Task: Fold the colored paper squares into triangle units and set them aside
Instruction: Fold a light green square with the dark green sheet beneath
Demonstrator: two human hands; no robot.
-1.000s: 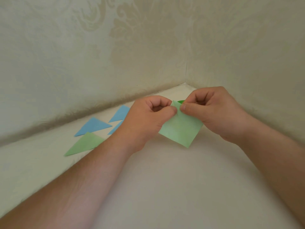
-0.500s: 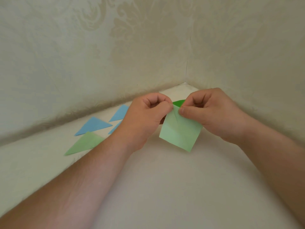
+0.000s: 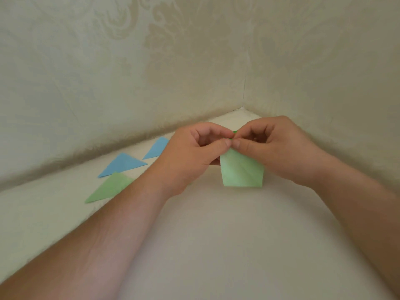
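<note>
**Desk:** What do the hands have hold of?

**Photographer:** A person's left hand [image 3: 190, 156] and right hand [image 3: 279, 148] meet above a pale surface [image 3: 216, 245], thumb tips touching, both pinching the top edge of a light green paper square [image 3: 242, 171]. The fingers of each hand are curled in tight over the thumb, closed on the paper. The sheet hangs down between the hands, its lower edge level (a faint diagonal crease runs across its face).

**Desk:** And behind the thumbs?

**Photographer:** A sliver of darker green shows just above the fingertips; whether it is the sheet's other side cannot be told.

**Desk:** The finished pieces?

**Photographer:** They lie flat to the person's left, near the foot of a patterned cream wall [image 3: 108, 72]. A green triangle [image 3: 109, 188] sits nearest, its right edge hidden by the left forearm. Just beyond it lies a blue triangle [image 3: 123, 164], and farther back a second blue triangle [image 3: 157, 148], partly behind the left hand. All are well apart from the held sheet.
</note>
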